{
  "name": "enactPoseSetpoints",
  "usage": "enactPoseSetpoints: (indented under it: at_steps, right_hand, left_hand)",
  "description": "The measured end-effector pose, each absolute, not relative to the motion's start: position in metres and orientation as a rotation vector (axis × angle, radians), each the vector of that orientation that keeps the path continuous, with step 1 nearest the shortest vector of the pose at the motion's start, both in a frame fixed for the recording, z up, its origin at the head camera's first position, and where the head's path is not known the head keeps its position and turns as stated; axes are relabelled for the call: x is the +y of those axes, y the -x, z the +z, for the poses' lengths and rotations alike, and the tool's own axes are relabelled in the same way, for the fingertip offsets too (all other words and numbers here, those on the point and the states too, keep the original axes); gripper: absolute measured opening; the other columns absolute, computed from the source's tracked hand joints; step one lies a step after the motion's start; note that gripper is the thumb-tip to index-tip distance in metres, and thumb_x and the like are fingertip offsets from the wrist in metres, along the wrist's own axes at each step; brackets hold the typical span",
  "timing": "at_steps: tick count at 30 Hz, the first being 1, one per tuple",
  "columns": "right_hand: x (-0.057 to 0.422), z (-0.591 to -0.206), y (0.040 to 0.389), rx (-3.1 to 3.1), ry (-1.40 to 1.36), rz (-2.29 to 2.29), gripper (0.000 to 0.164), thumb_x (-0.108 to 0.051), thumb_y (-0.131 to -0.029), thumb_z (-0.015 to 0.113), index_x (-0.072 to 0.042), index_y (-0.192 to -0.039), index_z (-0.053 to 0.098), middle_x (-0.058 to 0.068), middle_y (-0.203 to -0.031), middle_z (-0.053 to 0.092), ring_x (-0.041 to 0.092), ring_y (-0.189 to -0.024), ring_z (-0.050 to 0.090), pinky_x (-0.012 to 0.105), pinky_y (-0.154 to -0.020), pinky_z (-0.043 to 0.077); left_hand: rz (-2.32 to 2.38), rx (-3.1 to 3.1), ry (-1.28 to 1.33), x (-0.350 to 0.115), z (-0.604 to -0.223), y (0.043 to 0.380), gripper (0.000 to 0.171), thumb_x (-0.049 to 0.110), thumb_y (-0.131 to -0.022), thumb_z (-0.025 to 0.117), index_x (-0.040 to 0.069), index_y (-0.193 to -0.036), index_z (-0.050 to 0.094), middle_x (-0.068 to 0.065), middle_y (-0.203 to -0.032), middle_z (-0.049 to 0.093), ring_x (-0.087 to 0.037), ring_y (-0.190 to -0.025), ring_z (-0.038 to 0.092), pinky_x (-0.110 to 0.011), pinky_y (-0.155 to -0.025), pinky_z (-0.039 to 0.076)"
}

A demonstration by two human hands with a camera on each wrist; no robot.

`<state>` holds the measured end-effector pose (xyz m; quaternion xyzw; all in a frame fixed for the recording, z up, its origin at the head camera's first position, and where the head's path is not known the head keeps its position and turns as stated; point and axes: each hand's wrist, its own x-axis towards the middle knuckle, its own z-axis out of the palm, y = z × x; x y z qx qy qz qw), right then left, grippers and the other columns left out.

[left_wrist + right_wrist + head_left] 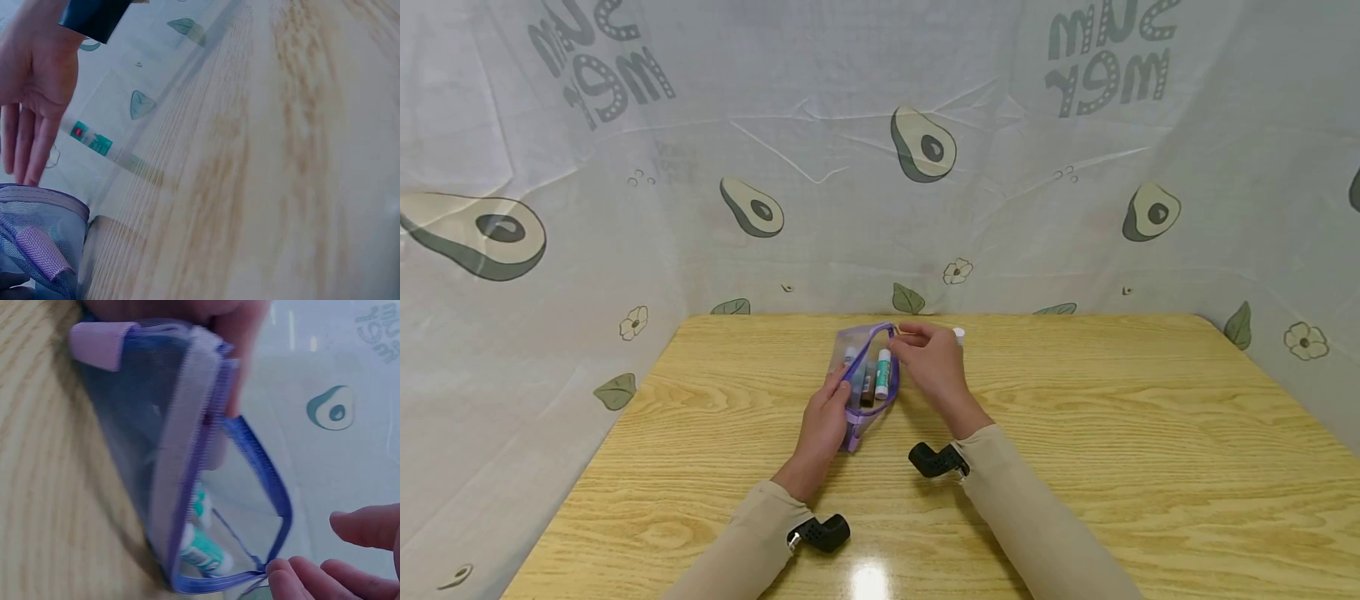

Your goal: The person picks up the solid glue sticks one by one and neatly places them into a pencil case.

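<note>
A translucent zip pouch [859, 423] with purple edging sits on the table, its zipper side gaping. My left hand [827, 417] grips its near left rim, the thumb over the edge. Inside lie a white-and-teal glue stick [883, 377], a small brown item [868, 388] and another white-capped tube [850, 356]. My right hand [931, 360] is at the far right corner of the opening. In the right wrist view its fingertips [279, 570] touch that corner, while the thumb [362, 526] stays apart from them. The left hand is mostly hidden behind the pouch there.
Beyond my right hand a glue stick [92, 138] stands upright on the table; in the head view only its white cap [958, 333] shows clearly. The wood-grain table [1112, 433] ends at a printed cloth backdrop [850, 208].
</note>
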<state>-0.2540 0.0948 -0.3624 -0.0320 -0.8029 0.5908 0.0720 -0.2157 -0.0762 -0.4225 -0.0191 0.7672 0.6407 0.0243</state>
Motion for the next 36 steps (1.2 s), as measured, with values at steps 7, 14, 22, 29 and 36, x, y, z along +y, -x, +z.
enactPoseSetpoints:
  at_steps: [7,14,22,29,36]
  right_hand:
    - [0.103,-0.349,0.252,-2.376,0.005,1.808,0.042,-0.021,-0.098,0.077,-0.009,-0.138,0.070,0.015,-0.127,0.078,0.030,-0.124,0.072,0.045,-0.103,0.059]
    - [0.111,-0.339,0.250,-2.319,-0.075,1.865,0.042,-0.021,-0.099,0.076,-0.009,-0.139,0.069,0.015,-0.131,0.076,0.029,-0.127,0.070,0.040,-0.101,0.057]
    - [0.117,-0.327,0.249,-2.305,-0.156,1.815,0.046,-0.024,-0.100,0.076,-0.010,-0.143,0.066,0.014,-0.135,0.074,0.028,-0.129,0.068,0.046,-0.109,0.056]
    - [0.121,-0.322,0.249,-2.275,-0.210,1.834,0.048,-0.024,-0.101,0.075,-0.013,-0.147,0.064,0.013,-0.140,0.072,0.028,-0.131,0.067,0.045,-0.109,0.057]
    - [0.125,-0.320,0.249,-2.277,-0.244,1.841,0.051,-0.026,-0.101,0.075,-0.015,-0.149,0.062,0.012,-0.143,0.070,0.027,-0.132,0.066,0.050,-0.112,0.055]
  left_hand:
    - [1.980,2.381,0.072,-0.075,-0.423,0.218,0.052,0.028,-0.114,0.038,0.014,-0.165,0.042,-0.015,-0.176,0.025,-0.036,-0.167,0.013,-0.058,-0.135,0.014]
    - [1.992,2.375,0.080,-0.075,-0.422,0.217,0.052,0.027,-0.114,0.038,0.014,-0.164,0.042,-0.016,-0.176,0.024,-0.036,-0.167,0.013,-0.058,-0.135,0.012]
    - [1.985,2.389,0.076,-0.075,-0.422,0.217,0.051,0.027,-0.115,0.038,0.014,-0.164,0.042,-0.016,-0.176,0.025,-0.036,-0.167,0.014,-0.059,-0.135,0.014]
    - [1.996,2.378,0.079,-0.076,-0.421,0.217,0.052,0.027,-0.115,0.038,0.013,-0.165,0.041,-0.015,-0.177,0.024,-0.035,-0.167,0.012,-0.058,-0.135,0.013]
    - [1.987,2.392,0.088,-0.074,-0.420,0.217,0.052,0.027,-0.115,0.038,0.011,-0.163,0.043,-0.008,-0.176,0.030,-0.035,-0.167,0.013,-0.057,-0.135,0.014]
